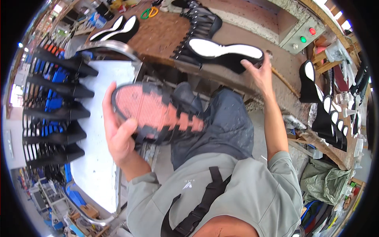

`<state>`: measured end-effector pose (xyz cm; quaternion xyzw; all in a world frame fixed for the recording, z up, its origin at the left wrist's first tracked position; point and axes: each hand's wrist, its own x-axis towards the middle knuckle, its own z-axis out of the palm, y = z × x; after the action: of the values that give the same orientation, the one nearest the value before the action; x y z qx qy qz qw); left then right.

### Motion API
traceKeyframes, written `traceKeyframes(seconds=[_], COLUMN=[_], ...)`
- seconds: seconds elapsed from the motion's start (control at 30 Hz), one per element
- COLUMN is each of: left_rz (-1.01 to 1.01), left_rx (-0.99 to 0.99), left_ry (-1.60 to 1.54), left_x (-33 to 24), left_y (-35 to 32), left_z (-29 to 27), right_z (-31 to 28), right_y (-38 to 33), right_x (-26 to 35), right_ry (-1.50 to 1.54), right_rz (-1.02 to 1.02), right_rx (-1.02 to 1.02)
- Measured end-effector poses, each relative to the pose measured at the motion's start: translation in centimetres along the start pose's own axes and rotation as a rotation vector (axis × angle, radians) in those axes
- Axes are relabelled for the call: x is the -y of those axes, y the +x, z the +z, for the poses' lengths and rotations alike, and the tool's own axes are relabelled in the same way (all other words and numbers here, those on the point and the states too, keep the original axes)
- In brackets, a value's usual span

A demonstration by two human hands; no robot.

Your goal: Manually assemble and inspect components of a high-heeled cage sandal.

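Observation:
My left hand [118, 136] is closed around a lasted strappy shoe upper [148, 104], its pinkish-red ribbed underside turned up and black strap ends folded over the edges. The thumb presses near the rim of that underside. On the bench, my right hand [259, 77] grips one end of a black wedge shoe sole [225, 51] with a white top face, thumb on the near side and fingers at the far edge. Behind the sole stands a row of black strappy uppers [195, 23].
Several black shoe uppers [67, 93] line the left beside a white-topped table [92, 166]. More white-faced wedge soles lie at the upper left [126, 29] and right [310, 79]. Green-and-yellow-handled scissors [150, 12] and a button box [303, 38] are at the back.

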<state>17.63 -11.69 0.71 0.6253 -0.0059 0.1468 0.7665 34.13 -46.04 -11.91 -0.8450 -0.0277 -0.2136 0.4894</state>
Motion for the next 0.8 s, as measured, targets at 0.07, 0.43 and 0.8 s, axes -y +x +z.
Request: traceKeyframes(seconds=[0.07, 0.43, 0.8], left_rz=[0.055, 0.123, -0.102], left_rx=[-0.025, 0.445, 0.047], left_ry=[0.008, -0.388, 0.684], left_x=[-0.6, 0.1, 20.3], left_y=[-0.6, 4.8, 16.4], left_z=[0.6, 10.6, 7.2], right_z=[-0.7, -1.0, -11.6], right_y=[-2.8, -5.5, -2.3], right_x=[4.1, 11.5, 2.9], right_ry=[-0.130, 0.082, 0.423], right_rz=[-0.134, -0.294, 0.413], right_rx=[-0.265, -0.161, 0.013])
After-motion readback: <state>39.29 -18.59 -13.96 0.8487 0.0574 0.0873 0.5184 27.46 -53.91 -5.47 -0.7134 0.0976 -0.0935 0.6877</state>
